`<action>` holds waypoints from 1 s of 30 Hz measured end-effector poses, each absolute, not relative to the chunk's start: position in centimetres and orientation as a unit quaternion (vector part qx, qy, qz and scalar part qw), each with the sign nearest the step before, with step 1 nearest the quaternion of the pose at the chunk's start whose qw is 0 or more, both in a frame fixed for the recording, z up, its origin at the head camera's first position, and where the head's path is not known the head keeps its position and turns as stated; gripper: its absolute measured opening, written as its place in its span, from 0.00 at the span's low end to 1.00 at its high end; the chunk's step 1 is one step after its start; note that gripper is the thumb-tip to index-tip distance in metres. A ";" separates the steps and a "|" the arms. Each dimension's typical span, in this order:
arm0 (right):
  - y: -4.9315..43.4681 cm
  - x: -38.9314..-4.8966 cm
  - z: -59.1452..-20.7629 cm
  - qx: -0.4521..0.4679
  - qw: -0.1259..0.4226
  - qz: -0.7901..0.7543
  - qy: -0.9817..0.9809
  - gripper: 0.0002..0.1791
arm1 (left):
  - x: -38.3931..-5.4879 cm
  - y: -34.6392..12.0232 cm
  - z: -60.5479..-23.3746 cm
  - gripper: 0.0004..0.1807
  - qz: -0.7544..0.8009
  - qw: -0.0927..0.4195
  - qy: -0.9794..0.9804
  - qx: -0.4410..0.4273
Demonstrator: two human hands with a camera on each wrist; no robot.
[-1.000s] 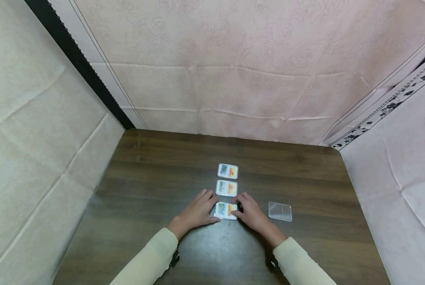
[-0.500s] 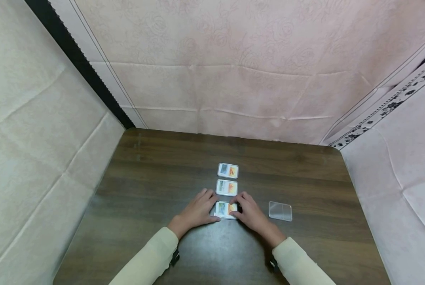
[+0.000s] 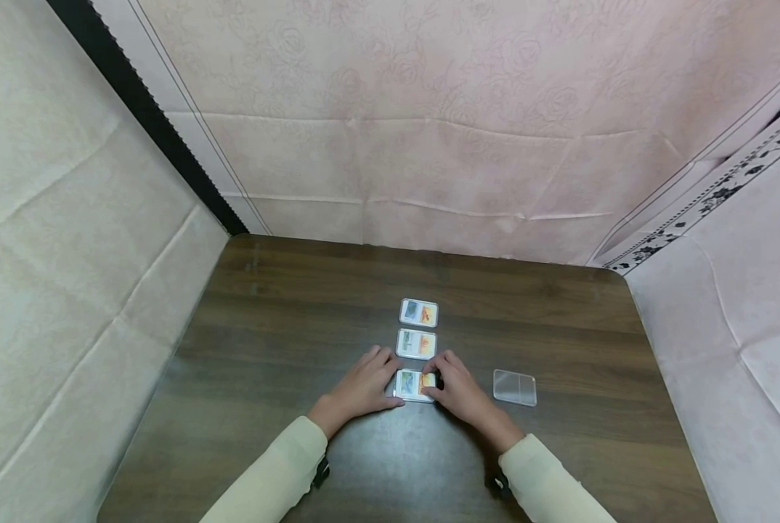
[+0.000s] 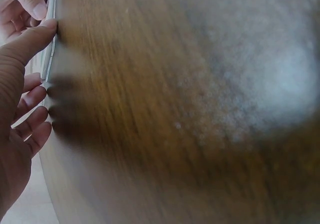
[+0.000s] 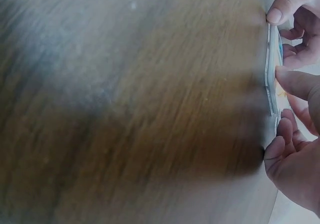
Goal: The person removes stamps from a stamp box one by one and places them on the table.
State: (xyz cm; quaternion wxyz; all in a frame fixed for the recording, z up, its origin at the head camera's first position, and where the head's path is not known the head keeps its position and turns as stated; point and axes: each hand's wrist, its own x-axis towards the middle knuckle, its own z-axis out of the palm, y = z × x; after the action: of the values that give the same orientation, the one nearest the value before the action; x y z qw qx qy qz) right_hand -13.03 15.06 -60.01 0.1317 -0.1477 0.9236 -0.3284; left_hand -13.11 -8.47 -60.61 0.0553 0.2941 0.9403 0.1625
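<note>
In the head view, three picture cards in clear cases are lined up on a brown table (image 3: 285, 312). The nearest card case (image 3: 411, 386) is set between the two hands. At 9 o'clock, its end is held between thumb and fingers by the left hand (image 3: 362, 385); at 3 o'clock, its orange end is pinched by the thumb and bent forefinger of the right hand (image 3: 460, 388). At 12 o'clock, the middle card case (image 3: 417, 344) is seen just beyond, then the far card case (image 3: 419, 312). A clear plastic piece (image 3: 514, 388) is laid at 3 o'clock, apart from the right hand.

In the left wrist view, the nearest case is seen edge-on at 10 o'clock, its near edge touched by the left thumb.

In the right wrist view, it is seen edge-on towards 2 o'clock, its face pressed by the right thumb. How it is met by the right hand's lower fingers cannot be told.
</note>
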 end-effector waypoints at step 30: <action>18.4 -14.5 -58.9 -0.189 0.154 -0.416 0.876 0.02 | -13.1 -8.3 -60.5 0.37 0.156 0.059 0.943 0.289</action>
State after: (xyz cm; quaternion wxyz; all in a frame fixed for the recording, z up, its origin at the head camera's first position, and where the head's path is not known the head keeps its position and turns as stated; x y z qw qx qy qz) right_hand -14.52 18.40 -58.92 0.1539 -0.1892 0.8759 -0.4162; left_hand -13.10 -8.32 -60.48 0.0593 0.2891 0.9427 0.1556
